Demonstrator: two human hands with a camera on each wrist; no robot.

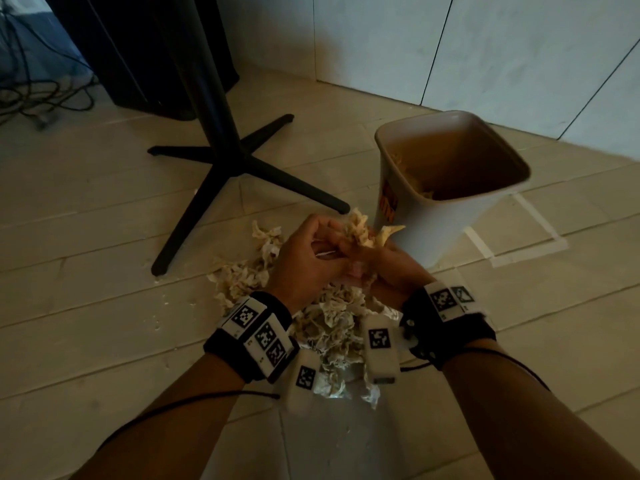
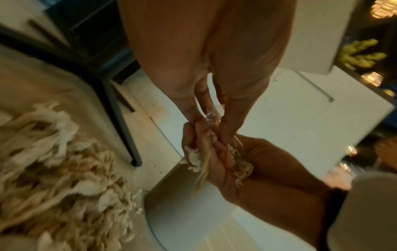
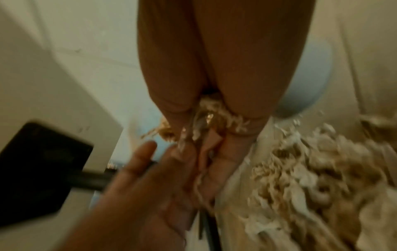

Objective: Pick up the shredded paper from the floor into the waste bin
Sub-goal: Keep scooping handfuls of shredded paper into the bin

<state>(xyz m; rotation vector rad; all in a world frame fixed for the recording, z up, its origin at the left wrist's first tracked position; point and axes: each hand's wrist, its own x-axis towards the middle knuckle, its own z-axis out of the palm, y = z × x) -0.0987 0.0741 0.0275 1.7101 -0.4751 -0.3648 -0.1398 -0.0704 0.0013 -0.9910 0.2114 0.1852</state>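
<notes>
Both my hands meet just above the floor and hold one clump of shredded paper point(image 1: 360, 232) between them. My left hand point(image 1: 322, 244) curls over the clump from the left. From the right and below, my right hand point(image 1: 377, 263) cups it. Strips stick out past the fingers toward the white waste bin point(image 1: 433, 237), which stands just behind and right of the hands, open, with some shreds inside. A large pile of shredded paper point(image 1: 332, 327) lies on the floor under my wrists. The left wrist view shows the clump point(image 2: 196, 158) pinched between both hands; the right wrist view shows it point(image 3: 212, 110) too.
A black table post with a cross-shaped base point(image 1: 225, 157) stands left of the bin, one foot ending close to the hands. A dark cabinet point(image 1: 138, 46) and loose cables point(image 1: 38, 95) are at the back left. White tape marks the floor point(image 1: 526, 254) by the bin.
</notes>
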